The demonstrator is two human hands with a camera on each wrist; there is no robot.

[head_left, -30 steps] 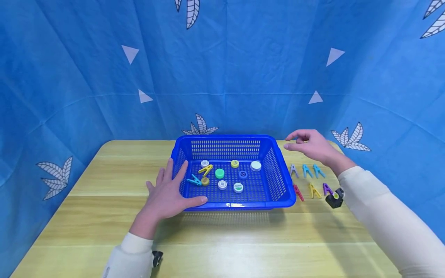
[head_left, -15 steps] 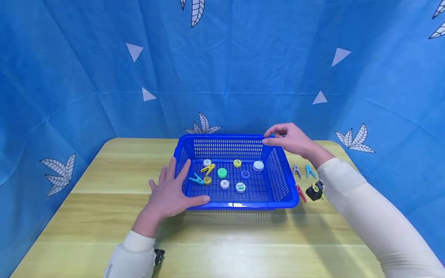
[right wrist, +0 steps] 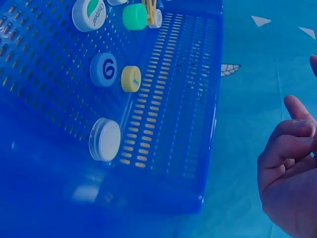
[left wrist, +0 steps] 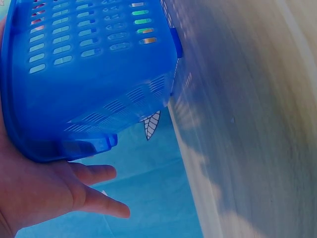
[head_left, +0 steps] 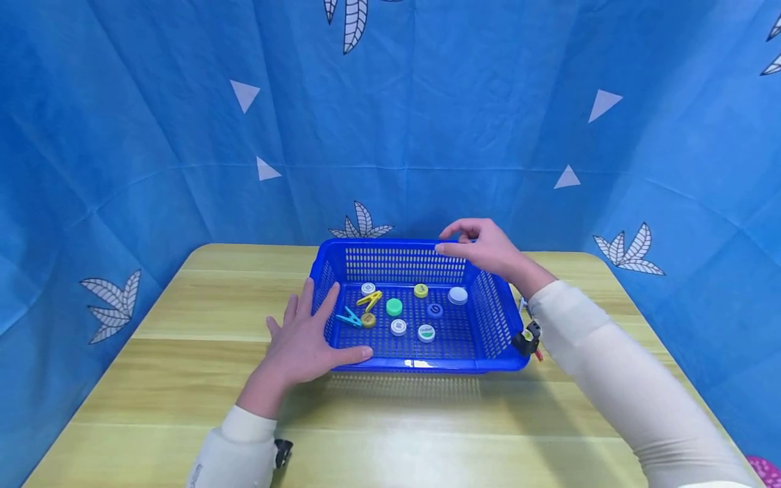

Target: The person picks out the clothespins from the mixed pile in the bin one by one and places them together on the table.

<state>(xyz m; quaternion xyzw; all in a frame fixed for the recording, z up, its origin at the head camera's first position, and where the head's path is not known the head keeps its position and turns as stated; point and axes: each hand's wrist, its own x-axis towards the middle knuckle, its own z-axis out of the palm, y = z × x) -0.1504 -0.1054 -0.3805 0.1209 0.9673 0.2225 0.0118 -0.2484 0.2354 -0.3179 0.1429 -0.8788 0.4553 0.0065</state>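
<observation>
A blue plastic basket (head_left: 451, 364) holds several bottle caps, among them a green cap (head_left: 394, 307), a yellow cap (right wrist: 131, 78), a blue cap (right wrist: 103, 69) and a wide white cap (right wrist: 109, 140). Toward its left side lie a yellow clothespin (head_left: 369, 299) and a light blue clothespin (head_left: 350, 317). My left hand (head_left: 302, 349) rests at the front left corner, fingers spread, thumb along the front rim. Above the far right rim hovers my right hand (head_left: 491, 249), thumb and index finger apart, other fingers loosely bent, nothing held.
The basket stands on a wooden table (head_left: 207, 318). A blue patterned curtain (head_left: 464, 135) surrounds it. To the basket's right, my right sleeve mostly covers the loose clothespins; part of a red clothespin (head_left: 539, 354) shows there.
My right hand has moved left, from beyond the basket's right side to over its far right rim, the forearm now covering most outside clothespins. My left hand keeps its place at the basket.
</observation>
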